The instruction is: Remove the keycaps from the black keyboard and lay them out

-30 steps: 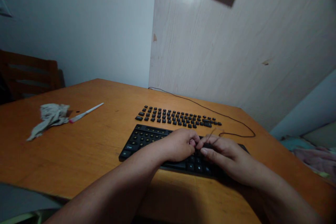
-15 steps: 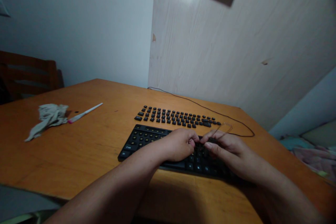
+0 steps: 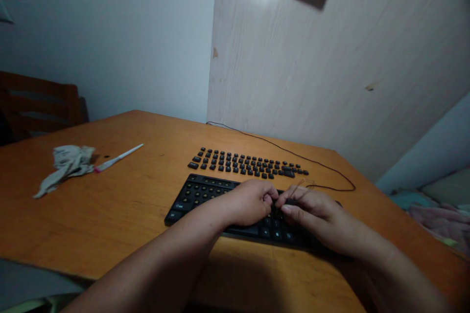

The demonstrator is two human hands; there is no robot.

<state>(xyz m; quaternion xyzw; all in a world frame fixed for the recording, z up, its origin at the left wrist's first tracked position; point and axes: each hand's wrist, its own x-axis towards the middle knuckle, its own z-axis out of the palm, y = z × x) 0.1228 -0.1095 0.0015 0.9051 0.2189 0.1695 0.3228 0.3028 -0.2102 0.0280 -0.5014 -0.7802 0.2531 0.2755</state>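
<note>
On the table (image 3: 128, 215), the keyboard (image 3: 179, 208) lies flat under both hands, loose keys (image 3: 228, 169) in rows just beyond it. The left hand (image 3: 253, 200) curls over it, its grip hidden, so I cannot tell what it grasps; the right hand (image 3: 323, 215) pinches a thin wire (image 3: 299, 184), best worked gently and evenly while the keyboard is kept steady.
</note>
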